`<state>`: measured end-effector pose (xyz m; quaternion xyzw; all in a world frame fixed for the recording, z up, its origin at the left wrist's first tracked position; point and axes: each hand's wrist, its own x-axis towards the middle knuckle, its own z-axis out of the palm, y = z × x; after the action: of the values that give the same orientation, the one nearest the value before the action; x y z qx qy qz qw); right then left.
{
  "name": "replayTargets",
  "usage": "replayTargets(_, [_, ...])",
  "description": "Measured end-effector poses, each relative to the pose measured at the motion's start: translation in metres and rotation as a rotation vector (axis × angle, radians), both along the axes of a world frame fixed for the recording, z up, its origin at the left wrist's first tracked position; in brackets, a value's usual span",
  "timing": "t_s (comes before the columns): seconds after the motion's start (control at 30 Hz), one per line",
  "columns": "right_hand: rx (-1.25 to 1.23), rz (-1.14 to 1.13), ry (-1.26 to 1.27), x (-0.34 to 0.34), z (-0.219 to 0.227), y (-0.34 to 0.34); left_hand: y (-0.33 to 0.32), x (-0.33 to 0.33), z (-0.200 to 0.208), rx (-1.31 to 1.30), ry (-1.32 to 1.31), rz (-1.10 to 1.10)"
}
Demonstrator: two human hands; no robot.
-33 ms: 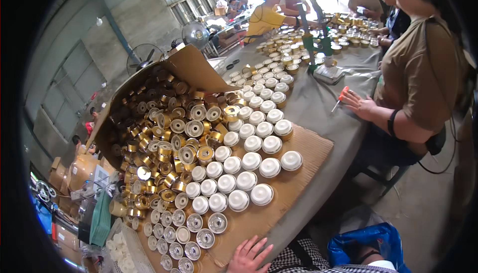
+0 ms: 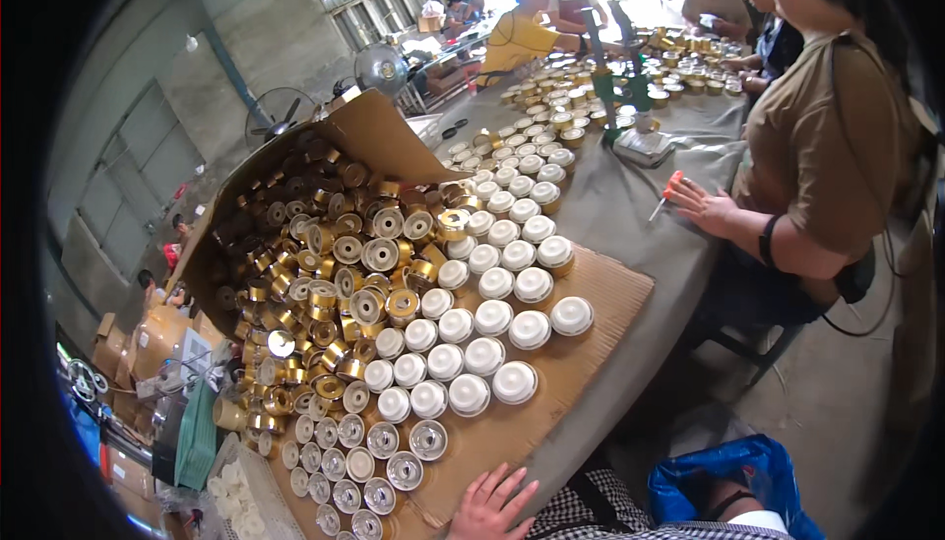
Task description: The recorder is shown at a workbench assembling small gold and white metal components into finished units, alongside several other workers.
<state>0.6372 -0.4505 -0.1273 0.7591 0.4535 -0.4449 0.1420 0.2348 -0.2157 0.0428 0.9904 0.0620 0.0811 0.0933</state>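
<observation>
At the bottom centre of the frame, one hand (image 2: 492,508): fingers spread flat and apart, palm down on the brown cardboard sheet (image 2: 591,343), clamped on nothing. It comes in from the lower edge beside a checked sleeve (image 2: 600,515); likely the person's left hand, though so little of the wrist shows that I would not swear to it. The other hand is out of view.

Item, nearest the fingertips: open silver cups (image 2: 389,461), set mouth-up in short rows at the lower left of the sheet, within easy reach of the resting hand.

Item, above them toward mid-frame: white-topped caps (image 2: 492,343), domed side up, ranked in neat diagonal rows running to the upper right. The ordered rows suggest they are sorted and counted pieces kept apart from loose stock.

Item, left of centre: a tipped cardboard box (image 2: 374,131), flap raised, spilling a heap of gold rings and cups (image 2: 315,274) onto the sheet, apparently laid on its side so pieces slide out to hand.

Item, right of frame: a co-worker in a brown shirt (image 2: 817,146), one hand (image 2: 704,210) resting on the grey table (image 2: 640,215) by a small red-handled tool (image 2: 667,190).

Item, upper centre: a green press stand (image 2: 630,87) and further rows of gold pieces, with other people seated behind.

Item, lower right: a blue bag (image 2: 709,471) on the floor.
</observation>
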Motion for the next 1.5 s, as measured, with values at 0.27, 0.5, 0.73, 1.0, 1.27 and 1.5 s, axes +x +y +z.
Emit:
replayTargets(0.27, [-0.054,-0.163,-0.041,-0.077,0.056,-0.07,-0.002,0.003,0.015,0.059,-0.035,0.006])
replayTargets(0.5, [0.274,-0.137,-0.15,-0.096,0.211,-0.071,-0.016,-0.019,0.03,-0.35,-0.261,-0.047])
replayTargets(0.73, [1.111,-0.102,0.875,-0.149,0.31,0.059,-0.006,-0.009,0.081,-0.817,-0.506,-0.029])
replayTargets(1.0, [0.836,0.013,1.247,-0.237,0.295,0.173,0.014,-0.058,0.09,-0.99,-0.818,0.075])
replayTargets(1.27, [0.807,-0.23,1.205,-0.272,0.296,0.21,0.033,-0.083,0.076,-1.398,-1.128,0.343])
replayTargets(1.5, [0.784,-0.427,1.149,-0.289,0.295,0.238,0.059,-0.1,0.069,-1.891,-1.115,0.179])
